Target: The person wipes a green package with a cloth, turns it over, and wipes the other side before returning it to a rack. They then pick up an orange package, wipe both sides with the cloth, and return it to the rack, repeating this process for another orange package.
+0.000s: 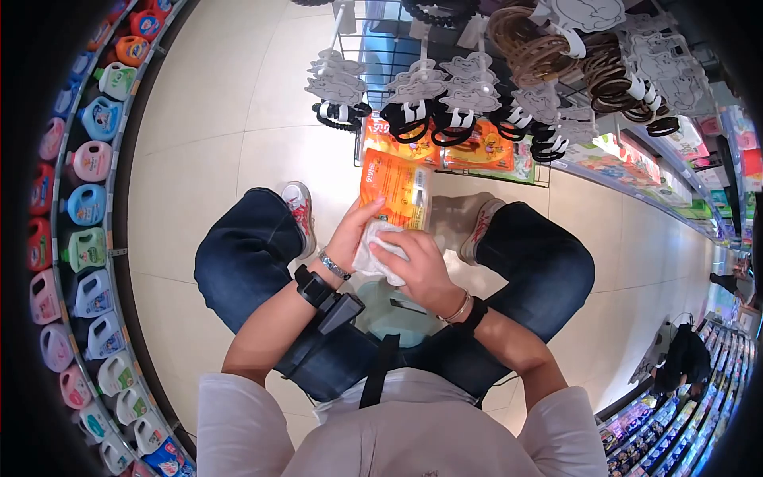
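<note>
My left hand [347,238] is closed on the lower left edge of an orange and yellow flat package [391,184], its thumb lying on the front. The package is tilted and has printed text and a barcode. My right hand [423,269] is closed on a crumpled white cloth [377,258], at the lower end of the package and beside my left hand. Part of the cloth is hidden under the right fingers. Just beyond, more orange packages [481,147] lie in the bottom of a wire rack [389,56].
Black hair ties [409,119] on white cards hang from rack hooks above the packages. Brown hair ties [548,52] hang to the right. Shelves of detergent bottles [89,161] line the left side. My knees are spread over a tiled floor [199,151]. A dark-clothed person [685,358] is at far right.
</note>
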Tool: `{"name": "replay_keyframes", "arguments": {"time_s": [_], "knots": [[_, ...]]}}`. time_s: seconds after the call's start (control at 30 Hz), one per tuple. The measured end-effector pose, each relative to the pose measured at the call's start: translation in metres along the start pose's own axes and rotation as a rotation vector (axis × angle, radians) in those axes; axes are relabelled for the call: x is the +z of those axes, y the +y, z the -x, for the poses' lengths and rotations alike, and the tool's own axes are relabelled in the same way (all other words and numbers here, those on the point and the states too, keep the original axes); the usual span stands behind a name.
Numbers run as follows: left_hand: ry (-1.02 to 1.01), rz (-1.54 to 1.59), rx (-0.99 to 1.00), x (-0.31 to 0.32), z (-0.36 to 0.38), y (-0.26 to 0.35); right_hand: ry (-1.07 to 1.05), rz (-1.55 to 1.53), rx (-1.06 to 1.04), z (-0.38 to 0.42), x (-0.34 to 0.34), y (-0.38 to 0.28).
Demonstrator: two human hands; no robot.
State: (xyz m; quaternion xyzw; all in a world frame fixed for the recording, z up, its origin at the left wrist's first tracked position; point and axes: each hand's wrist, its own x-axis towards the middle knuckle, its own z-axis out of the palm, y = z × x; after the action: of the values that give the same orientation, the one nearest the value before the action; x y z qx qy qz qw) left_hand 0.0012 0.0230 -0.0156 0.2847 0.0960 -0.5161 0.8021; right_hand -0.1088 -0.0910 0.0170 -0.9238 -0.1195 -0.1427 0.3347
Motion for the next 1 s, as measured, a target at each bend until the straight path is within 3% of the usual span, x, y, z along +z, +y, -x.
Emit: {"name": "replay_keyframes", "arguments": {"time_s": [0.07, 0.13, 0.2, 0.27, 0.33, 0.37, 0.43, 0.47, 0.5, 0.57, 0.6, 0.67, 0.7, 0.77, 0.9, 1.0], "knots": [[0.018, -0.204, 0.102, 0.003, 0.001, 0.003, 0.031, -0.106, 0.001, -0.003, 0.001, 0.006], [0.015, -0.123, 0.043, 0.007, 0.002, 0.005, -0.141, -0.489, 0.121, -0.009, -0.008, 0.010], [0.012, -0.042, -0.024, 0.007, 0.002, 0.005, 0.104, -0.770, 0.686, -0.009, -0.019, 0.002], [0.063, -0.044, -0.125, 0.005, 0.003, 0.005, 0.483, -0.763, 0.913, -0.009, -0.026, 0.028], [-0.014, 0.035, -0.164, 0.003, 0.002, 0.002, 0.760, -0.830, 0.647, -0.015, -0.041, 0.037], [-0.092, 0.113, -0.202, 0.003, 0.001, 0.001, 0.762, -0.828, 0.648, -0.019, -0.039, 0.045], [-0.093, 0.104, -0.208, 0.009, 0.002, -0.003, 0.641, -0.481, 0.281, -0.020, -0.027, 0.061], [-0.091, 0.095, -0.211, 0.011, 0.003, -0.005, 0.644, -0.479, 0.282, -0.019, -0.015, 0.060], [-0.092, 0.094, -0.214, 0.008, 0.003, -0.008, 0.460, -0.559, 0.462, -0.018, 0.002, 0.054], [-0.050, 0.136, -0.238, -0.001, 0.000, -0.015, 0.201, -0.293, 0.540, -0.016, 0.026, 0.034], [-0.051, 0.134, -0.241, -0.002, -0.002, -0.015, 0.127, 0.047, 0.434, -0.012, 0.033, 0.022], [0.043, 0.145, -0.089, -0.003, -0.004, -0.017, 0.098, -0.021, 0.414, -0.009, 0.034, 0.003], [0.046, 0.145, -0.086, -0.011, -0.007, -0.017, 0.069, -0.093, 0.392, -0.008, 0.034, -0.003], [-0.187, 0.308, -0.164, -0.032, -0.014, -0.015, 0.007, -0.079, 0.341, -0.003, 0.031, -0.007], [-0.030, 0.149, -0.133, 0.002, -0.004, 0.003, -0.048, -0.066, 0.274, 0.003, 0.034, -0.014], [-0.114, 0.192, -0.131, -0.006, -0.006, 0.005, -0.037, -0.023, 0.270, -0.003, 0.027, -0.011]]}}
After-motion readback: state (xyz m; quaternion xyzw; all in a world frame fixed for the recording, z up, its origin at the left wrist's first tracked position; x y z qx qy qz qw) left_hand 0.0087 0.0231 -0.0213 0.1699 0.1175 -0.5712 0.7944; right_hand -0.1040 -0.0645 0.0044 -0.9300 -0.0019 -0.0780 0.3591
